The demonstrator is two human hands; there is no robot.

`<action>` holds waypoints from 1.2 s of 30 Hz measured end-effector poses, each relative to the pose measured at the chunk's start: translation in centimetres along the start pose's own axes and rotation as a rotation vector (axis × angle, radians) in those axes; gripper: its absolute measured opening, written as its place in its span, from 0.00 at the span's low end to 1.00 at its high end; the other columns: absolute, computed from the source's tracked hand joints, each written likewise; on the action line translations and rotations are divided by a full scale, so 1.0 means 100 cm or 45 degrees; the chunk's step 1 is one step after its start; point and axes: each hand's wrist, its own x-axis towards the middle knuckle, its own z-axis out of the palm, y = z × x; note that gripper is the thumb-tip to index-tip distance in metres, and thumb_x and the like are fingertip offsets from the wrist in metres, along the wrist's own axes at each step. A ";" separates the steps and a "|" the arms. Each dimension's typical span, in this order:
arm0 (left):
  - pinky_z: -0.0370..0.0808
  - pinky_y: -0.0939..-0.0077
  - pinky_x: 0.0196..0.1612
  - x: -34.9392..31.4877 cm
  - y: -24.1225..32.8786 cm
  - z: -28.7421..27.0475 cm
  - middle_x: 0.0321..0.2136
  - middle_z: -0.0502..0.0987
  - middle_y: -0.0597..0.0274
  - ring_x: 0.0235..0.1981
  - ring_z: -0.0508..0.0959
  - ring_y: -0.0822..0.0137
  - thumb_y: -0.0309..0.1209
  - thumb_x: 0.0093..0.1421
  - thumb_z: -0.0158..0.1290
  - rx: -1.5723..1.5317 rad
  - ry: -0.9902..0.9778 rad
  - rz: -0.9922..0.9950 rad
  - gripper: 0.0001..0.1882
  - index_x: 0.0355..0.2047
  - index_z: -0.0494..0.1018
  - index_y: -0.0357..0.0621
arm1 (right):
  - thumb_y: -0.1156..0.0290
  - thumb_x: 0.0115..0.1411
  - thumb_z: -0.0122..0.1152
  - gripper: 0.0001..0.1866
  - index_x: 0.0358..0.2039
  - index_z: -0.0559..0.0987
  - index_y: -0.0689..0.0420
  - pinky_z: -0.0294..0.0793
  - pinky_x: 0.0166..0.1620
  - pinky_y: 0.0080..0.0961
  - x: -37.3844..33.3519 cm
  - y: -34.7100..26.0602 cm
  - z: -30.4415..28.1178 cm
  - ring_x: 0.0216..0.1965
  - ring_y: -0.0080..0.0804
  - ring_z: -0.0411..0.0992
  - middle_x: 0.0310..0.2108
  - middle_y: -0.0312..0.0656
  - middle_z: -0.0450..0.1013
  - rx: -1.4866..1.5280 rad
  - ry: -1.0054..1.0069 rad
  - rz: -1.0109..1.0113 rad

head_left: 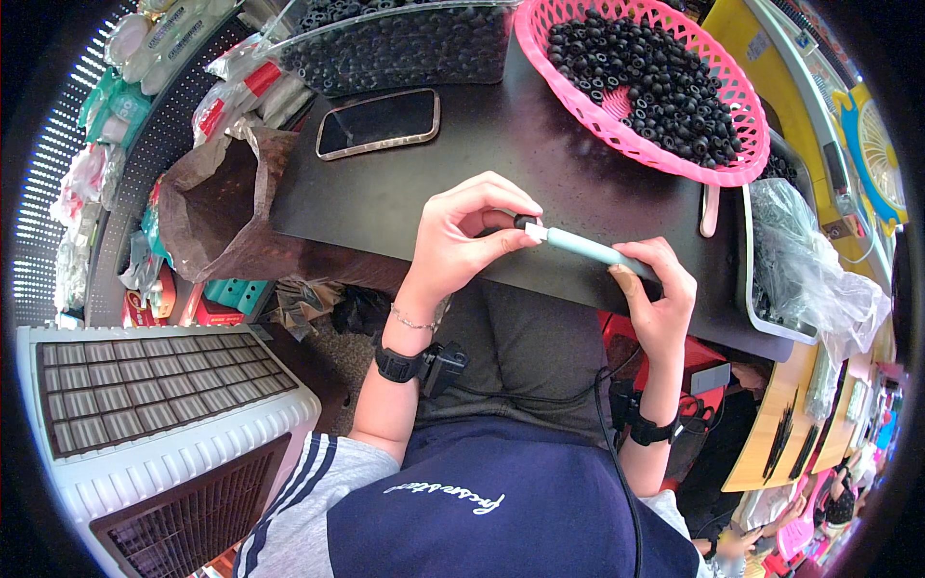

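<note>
Above the dark table's near edge, my right hand (663, 289) is closed on a slim pale-blue pen-like tool (583, 245), gripped near its rear end. The tool's whitish front end points left and meets a small black ring-shaped part (524, 222). That part is pinched between the thumb and fingertips of my left hand (469, 231). Where the tip and the part touch, the detail is too small to make out. Ahead of my hands, a pink plastic basket (617, 144) holds a heap of similar black parts (665, 91).
A phone (379, 123) lies on the table (482, 135). Behind it stands a clear bin of black parts (395, 48). At left are an opened brown bag (226, 197) and a white air cooler (173, 385). A tray with plastic bags (805, 255) stands at right.
</note>
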 end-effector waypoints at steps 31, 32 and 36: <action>0.72 0.79 0.44 0.002 0.005 -0.002 0.37 0.74 0.60 0.39 0.74 0.70 0.16 0.42 0.65 0.211 -0.079 -0.032 0.21 0.40 0.77 0.34 | 0.73 0.61 0.55 0.08 0.32 0.77 0.64 0.68 0.30 0.24 -0.009 0.008 -0.004 0.23 0.31 0.70 0.20 0.42 0.71 0.011 -0.193 0.248; 0.72 0.79 0.44 0.001 0.005 -0.003 0.37 0.74 0.60 0.39 0.74 0.70 0.16 0.42 0.65 0.211 -0.078 -0.032 0.21 0.40 0.77 0.34 | 0.73 0.61 0.55 0.08 0.32 0.77 0.64 0.68 0.30 0.24 -0.009 0.008 -0.004 0.23 0.31 0.70 0.20 0.42 0.71 0.012 -0.195 0.248; 0.72 0.79 0.43 0.001 0.006 -0.002 0.36 0.75 0.60 0.38 0.74 0.70 0.17 0.43 0.65 0.205 -0.087 -0.035 0.19 0.39 0.78 0.34 | 0.72 0.61 0.55 0.08 0.32 0.77 0.65 0.68 0.29 0.23 -0.009 0.007 -0.005 0.23 0.31 0.70 0.20 0.42 0.71 0.015 -0.192 0.250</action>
